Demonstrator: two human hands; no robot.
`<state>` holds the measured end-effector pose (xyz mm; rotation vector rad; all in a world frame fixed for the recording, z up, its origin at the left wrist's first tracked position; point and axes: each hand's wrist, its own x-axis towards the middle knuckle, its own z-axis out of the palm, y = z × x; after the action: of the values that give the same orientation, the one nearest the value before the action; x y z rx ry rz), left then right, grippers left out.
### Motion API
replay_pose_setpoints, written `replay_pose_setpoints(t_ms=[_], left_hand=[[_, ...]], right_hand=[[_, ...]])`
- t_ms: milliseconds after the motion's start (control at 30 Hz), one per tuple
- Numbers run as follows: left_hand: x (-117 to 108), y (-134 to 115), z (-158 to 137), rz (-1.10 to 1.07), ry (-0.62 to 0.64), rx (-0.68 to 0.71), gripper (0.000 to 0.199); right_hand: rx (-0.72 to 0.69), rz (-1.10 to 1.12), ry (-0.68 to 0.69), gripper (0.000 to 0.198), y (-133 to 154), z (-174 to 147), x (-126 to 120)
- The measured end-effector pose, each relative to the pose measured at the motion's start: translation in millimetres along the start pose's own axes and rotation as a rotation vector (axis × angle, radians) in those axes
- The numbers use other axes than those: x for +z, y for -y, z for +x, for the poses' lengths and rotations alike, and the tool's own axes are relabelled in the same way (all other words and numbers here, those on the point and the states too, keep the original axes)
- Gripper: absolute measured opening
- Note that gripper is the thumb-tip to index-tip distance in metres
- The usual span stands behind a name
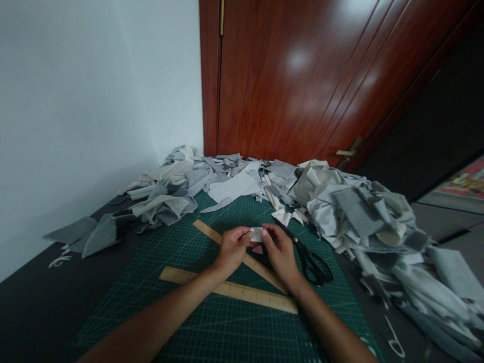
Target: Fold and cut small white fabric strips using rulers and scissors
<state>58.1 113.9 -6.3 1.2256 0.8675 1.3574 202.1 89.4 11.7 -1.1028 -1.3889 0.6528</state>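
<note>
I have both hands close in front of me over the green cutting mat [151,322], with a small white piece [256,234] stretched between them. My left hand [232,248] pinches its left edge between thumb and fingers, and my right hand [280,249] pinches its right edge the same way; I can't tell from here whether it is cloth or paper. Just on the near side of that piece, between the hands, I see a pink triangle [257,250]. One wooden ruler [206,230] slants from beyond my left hand, passes below both hands and ends beside my right wrist. A second wooden ruler [260,297], nearer me, runs beneath my left forearm to finish by my right forearm. Black-handled scissors [317,272] lie just right of my right hand, blades pointing away. Past both hands, a larger white piece [232,187] rests at the mat's far edge against grey and white scraps. I see one pile of scraps [164,206] to the far left of my left hand, and a bigger heap [355,212] beyond and right of my right hand.
</note>
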Motion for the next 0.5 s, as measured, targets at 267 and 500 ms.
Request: replay_pose_setpoints(t_ms=[267, 500], left_hand=[[3.4, -0.9, -3.1, 0.013, 0.052, -0.007, 0.026], [5.1, -6.5, -8.9, 0.028, 0.089, 0.009, 0.031]], right_hand=[[0.126, 0.174, -0.025, 0.023, 0.8, -0.2, 9.0], [-0.011, 0.007, -0.035, 0.016, 4.0, -4.6, 7.8]])
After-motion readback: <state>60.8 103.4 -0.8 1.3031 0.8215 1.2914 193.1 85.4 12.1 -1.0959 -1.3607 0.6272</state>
